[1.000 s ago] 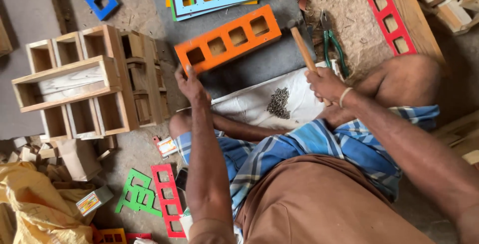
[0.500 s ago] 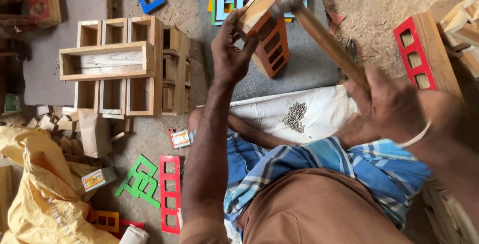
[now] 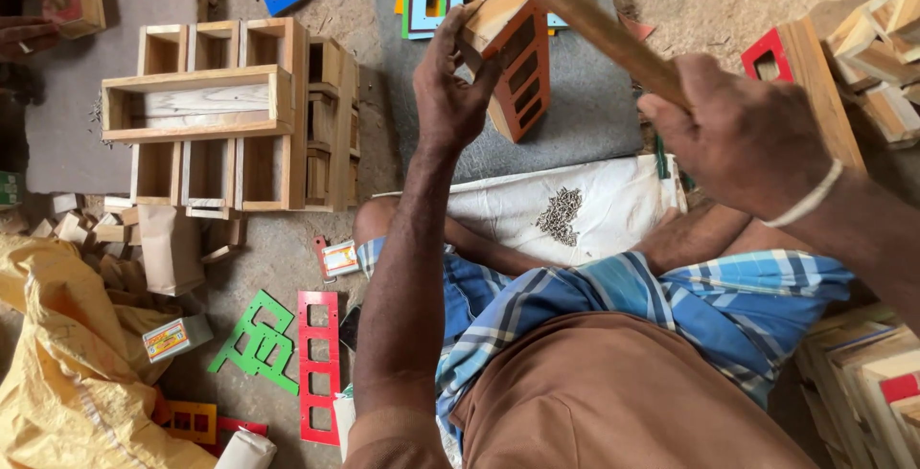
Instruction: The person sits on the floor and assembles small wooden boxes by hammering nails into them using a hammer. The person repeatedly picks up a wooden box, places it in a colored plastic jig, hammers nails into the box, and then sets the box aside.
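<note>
At my far left a yellow sack slumps on the ground, and above it stands a stack of bare wooden box frames, set close enough to reach without getting up. Near my left knee lie a green cutout panel and a red one, flat on the dirt where I can pick one up.

My left hand is closed around the near end of the small wooden frame with the orange window panel. I hold it tipped up on edge over the grey mat, so its top edge faces the hammer and the mat takes the blow. Whether a nail sits pinched under my fingertips I can't tell; the spot is hidden by my hand.

On the white cloth across my lap is a little heap of nails, kept right below the work.

My right hand is wrapped tight around the wooden hammer handle, gripped well back for swing, the head raised just above the frame at the top edge of view. Further right leans a red-faced frame.
</note>
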